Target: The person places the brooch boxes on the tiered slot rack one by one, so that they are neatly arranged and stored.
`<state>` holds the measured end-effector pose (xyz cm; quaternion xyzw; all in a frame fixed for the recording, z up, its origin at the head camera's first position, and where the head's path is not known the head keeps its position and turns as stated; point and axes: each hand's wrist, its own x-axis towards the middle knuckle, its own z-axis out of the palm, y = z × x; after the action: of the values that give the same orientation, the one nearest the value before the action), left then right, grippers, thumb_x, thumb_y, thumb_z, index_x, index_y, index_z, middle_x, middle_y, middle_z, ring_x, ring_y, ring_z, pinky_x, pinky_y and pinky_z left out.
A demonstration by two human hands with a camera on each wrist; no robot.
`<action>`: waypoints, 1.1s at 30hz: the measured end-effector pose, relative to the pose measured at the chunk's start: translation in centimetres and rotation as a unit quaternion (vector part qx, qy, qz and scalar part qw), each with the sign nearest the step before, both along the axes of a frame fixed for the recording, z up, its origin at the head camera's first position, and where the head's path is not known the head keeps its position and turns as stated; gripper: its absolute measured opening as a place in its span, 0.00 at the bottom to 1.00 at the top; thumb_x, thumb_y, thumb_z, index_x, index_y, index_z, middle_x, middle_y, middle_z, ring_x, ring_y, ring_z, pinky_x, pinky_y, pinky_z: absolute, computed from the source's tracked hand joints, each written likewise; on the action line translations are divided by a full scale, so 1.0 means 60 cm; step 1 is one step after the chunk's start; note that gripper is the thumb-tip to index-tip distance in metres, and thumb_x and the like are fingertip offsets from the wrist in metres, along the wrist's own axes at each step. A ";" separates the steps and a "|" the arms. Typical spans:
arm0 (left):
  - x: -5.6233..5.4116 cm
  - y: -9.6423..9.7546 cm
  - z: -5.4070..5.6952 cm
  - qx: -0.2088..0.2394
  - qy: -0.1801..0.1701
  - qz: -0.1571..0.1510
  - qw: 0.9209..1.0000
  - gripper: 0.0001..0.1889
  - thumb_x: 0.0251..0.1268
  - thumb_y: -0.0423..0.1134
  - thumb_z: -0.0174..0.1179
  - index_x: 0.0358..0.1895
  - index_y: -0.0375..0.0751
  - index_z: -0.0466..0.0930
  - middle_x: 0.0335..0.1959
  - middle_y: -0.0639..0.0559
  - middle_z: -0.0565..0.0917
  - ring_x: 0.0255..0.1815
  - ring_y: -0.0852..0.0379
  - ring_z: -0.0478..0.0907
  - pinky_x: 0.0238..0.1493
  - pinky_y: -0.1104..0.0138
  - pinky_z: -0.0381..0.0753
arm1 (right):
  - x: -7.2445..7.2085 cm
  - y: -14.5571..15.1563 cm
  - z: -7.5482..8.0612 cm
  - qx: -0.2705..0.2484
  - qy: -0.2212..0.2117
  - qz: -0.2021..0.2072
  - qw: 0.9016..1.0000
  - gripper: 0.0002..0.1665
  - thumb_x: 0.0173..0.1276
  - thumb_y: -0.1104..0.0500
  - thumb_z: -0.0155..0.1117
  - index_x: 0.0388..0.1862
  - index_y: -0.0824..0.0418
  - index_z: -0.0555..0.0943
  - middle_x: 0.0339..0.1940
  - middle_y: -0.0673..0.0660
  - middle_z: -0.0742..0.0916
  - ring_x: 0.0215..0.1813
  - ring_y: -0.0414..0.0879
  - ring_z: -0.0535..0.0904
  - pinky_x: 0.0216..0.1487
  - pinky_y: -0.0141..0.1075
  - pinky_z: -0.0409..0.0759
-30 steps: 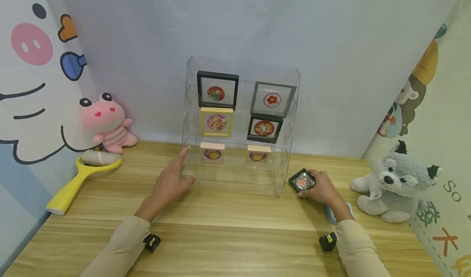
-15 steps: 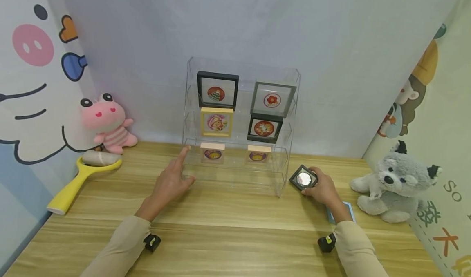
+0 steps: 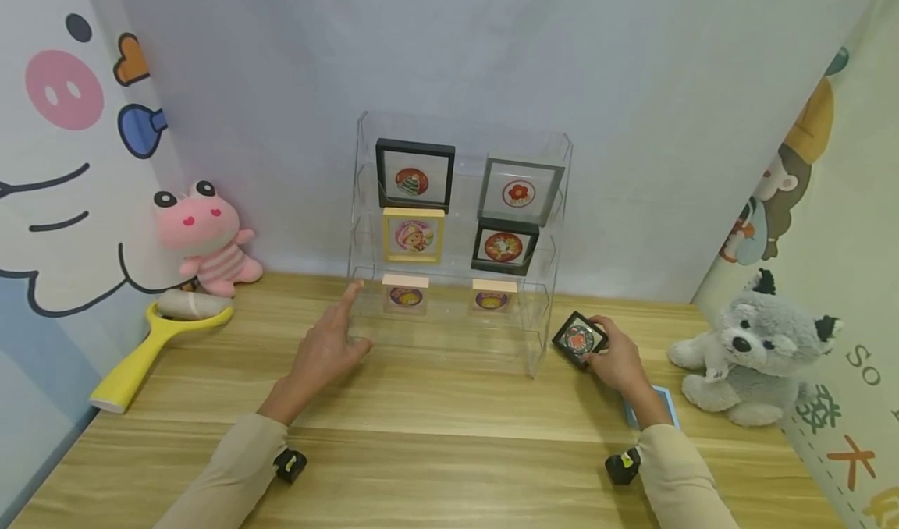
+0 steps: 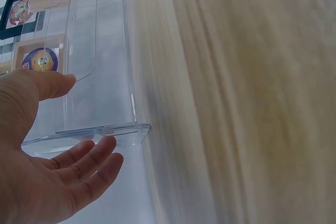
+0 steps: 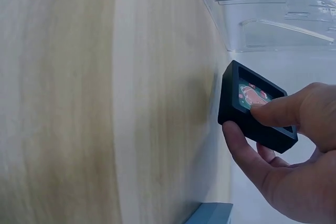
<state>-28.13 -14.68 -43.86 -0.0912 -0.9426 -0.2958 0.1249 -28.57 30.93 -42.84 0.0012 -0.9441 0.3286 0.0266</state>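
My left hand (image 3: 326, 346) is at the left end of a clear acrylic tiered stand (image 3: 442, 353), thumb and fingers spread around its side edge. In the left wrist view the thumb lies in front of the stand and the other fingers pass beneath its side panel. My right hand (image 3: 618, 361) pinches a small black display frame (image 3: 579, 340) with a round red badge inside, just right of the stand. Seen from the right wrist, the thumb presses on the frame's front while a finger supports its lower edge. Below that hand lies a light blue frame (image 3: 663, 404), partly covered by the wrist.
Several framed badges fill the stand's tiers, among them a black frame (image 3: 416, 174) and a yellow frame (image 3: 413, 235). At left sit a pink plush frog (image 3: 200, 232) and a yellow-handled lint roller (image 3: 133, 361). A grey plush dog (image 3: 758, 349) sits at right.
The black frame in my right hand has turned and tilted slightly, and the thumb has shifted onto its front. My left hand and the stand stay in place.
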 end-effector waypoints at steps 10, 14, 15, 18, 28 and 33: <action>0.000 0.002 -0.001 -0.002 0.008 0.005 1.000 0.52 0.55 0.39 0.71 0.80 0.54 0.47 0.45 0.35 0.78 0.30 0.48 0.73 0.24 0.60 0.74 | 0.014 0.003 0.039 -0.013 0.040 -0.035 0.998 0.37 0.64 0.71 0.60 0.73 0.63 0.63 0.56 0.80 0.75 0.56 0.74 0.78 0.44 0.52 0.84; 0.000 0.002 -0.001 -0.001 0.006 0.005 1.000 0.52 0.55 0.40 0.71 0.79 0.55 0.47 0.46 0.34 0.78 0.30 0.48 0.73 0.24 0.59 0.74 | 0.019 0.002 0.056 -0.014 0.087 -0.038 0.995 0.37 0.62 0.72 0.60 0.71 0.65 0.65 0.52 0.79 0.79 0.49 0.73 0.84 0.38 0.48 0.86; 0.000 0.002 -0.001 -0.001 0.005 0.005 1.000 0.52 0.55 0.40 0.71 0.80 0.55 0.46 0.46 0.34 0.78 0.30 0.48 0.73 0.24 0.59 0.74 | 0.021 0.002 0.061 -0.014 0.097 -0.037 0.994 0.37 0.62 0.72 0.60 0.71 0.65 0.65 0.51 0.79 0.80 0.47 0.72 0.84 0.37 0.46 0.85; 0.000 0.001 -0.001 -0.002 0.002 0.005 1.000 0.52 0.56 0.41 0.71 0.80 0.55 0.46 0.46 0.34 0.78 0.30 0.47 0.73 0.24 0.59 0.74 | 0.025 -0.001 0.073 -0.011 0.120 -0.039 0.992 0.36 0.62 0.72 0.59 0.71 0.64 0.66 0.51 0.78 0.80 0.45 0.70 0.85 0.33 0.41 0.82; -0.001 0.002 -0.002 -0.001 0.005 0.007 1.000 0.52 0.55 0.40 0.72 0.80 0.55 0.47 0.44 0.36 0.78 0.29 0.48 0.72 0.24 0.59 0.74 | 0.044 -0.023 0.113 -0.003 0.183 -0.053 0.982 0.35 0.62 0.72 0.59 0.70 0.60 0.70 0.47 0.71 0.77 0.42 0.65 0.83 0.33 0.34 0.75; -0.001 0.001 -0.002 -0.003 0.005 0.008 1.000 0.52 0.55 0.40 0.72 0.80 0.55 0.47 0.46 0.34 0.78 0.29 0.48 0.73 0.24 0.59 0.75 | 0.055 -0.040 0.126 -0.005 0.216 -0.051 0.975 0.34 0.61 0.72 0.59 0.68 0.59 0.73 0.46 0.69 0.76 0.42 0.63 0.83 0.34 0.29 0.75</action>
<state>-28.21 -14.61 -44.01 -0.0855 -0.9435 -0.2916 0.1322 -25.26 28.54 -35.26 0.0237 -0.9135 0.3231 0.2462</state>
